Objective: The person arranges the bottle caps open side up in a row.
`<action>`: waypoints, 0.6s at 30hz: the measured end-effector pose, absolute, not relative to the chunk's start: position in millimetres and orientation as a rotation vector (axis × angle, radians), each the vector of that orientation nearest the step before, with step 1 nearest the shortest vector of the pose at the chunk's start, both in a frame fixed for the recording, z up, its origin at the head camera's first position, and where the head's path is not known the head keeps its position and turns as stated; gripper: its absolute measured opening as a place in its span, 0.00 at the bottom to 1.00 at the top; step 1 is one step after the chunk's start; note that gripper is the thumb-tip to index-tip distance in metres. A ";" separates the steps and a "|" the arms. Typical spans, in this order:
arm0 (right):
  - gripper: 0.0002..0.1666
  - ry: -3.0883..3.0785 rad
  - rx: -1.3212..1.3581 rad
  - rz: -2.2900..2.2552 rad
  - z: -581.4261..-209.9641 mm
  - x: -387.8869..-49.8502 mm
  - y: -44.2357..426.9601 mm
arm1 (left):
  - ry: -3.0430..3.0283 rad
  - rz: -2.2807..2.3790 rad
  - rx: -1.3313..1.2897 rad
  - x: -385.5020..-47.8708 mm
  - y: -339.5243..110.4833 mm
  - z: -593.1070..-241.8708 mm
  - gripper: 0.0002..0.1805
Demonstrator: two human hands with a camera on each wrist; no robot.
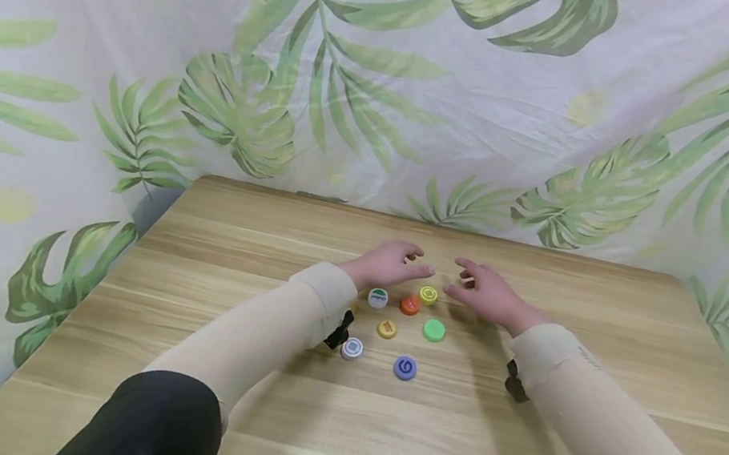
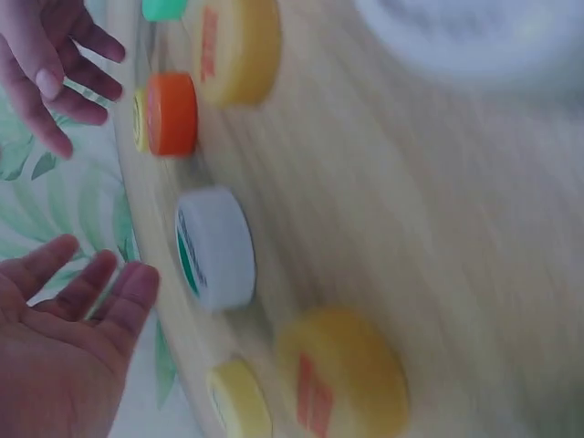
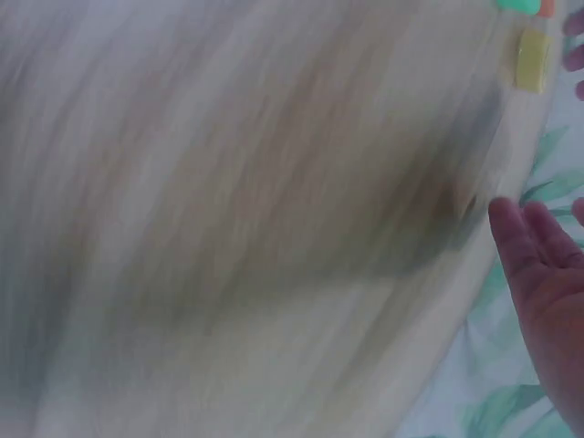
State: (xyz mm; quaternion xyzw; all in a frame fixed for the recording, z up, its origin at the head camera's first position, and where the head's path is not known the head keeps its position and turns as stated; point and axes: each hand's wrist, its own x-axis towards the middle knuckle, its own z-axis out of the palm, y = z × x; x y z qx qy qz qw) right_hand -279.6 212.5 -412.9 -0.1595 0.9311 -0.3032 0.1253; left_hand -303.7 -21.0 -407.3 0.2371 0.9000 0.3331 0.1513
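Observation:
Several round plastic bottle caps lie loosely grouped on the table. In the head view my left hand (image 1: pixel 390 266) hangs over the far left of the group, near a white cap with a green top (image 1: pixel 378 297). My right hand (image 1: pixel 488 293) is across from it, to the right of a yellow cap (image 1: pixel 428 295) and an orange-red cap (image 1: pixel 410 305). Both hands hold nothing, with fingers loosely bent and facing each other. Closer in are a green cap (image 1: pixel 434 330), an orange-yellow cap (image 1: pixel 386 329), a white-and-blue cap (image 1: pixel 352 349) and a blue cap (image 1: pixel 405 367). The left wrist view shows another orange-yellow cap (image 2: pixel 342 379), mostly hidden by my left wrist in the head view.
The wooden table (image 1: pixel 325 448) extends around the caps on all sides. Behind it hangs a white cloth with green leaves (image 1: pixel 365 57). A small black wrist strap (image 1: pixel 339 330) sits beside the caps on the left. The right wrist view is blurred.

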 end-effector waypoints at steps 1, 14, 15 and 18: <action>0.42 2.681 -0.432 -0.934 -413.7 -279.6 211.4 | 2.562 0.973 0.657 -303.3 -19.1 -408.2 0.37; 0.35 2.245 -0.081 -1.443 -424.6 -282.3 199.1 | 2.445 1.103 0.377 -301.6 -6.6 -417.4 0.29; 0.34 2.257 -0.085 -1.429 -424.7 -282.1 198.9 | 2.440 1.093 0.365 -301.0 -6.0 -417.0 0.28; 0.33 2.321 -0.102 -1.371 -425.1 -282.0 199.0 | 2.457 1.029 0.358 -299.8 -3.2 -415.4 0.23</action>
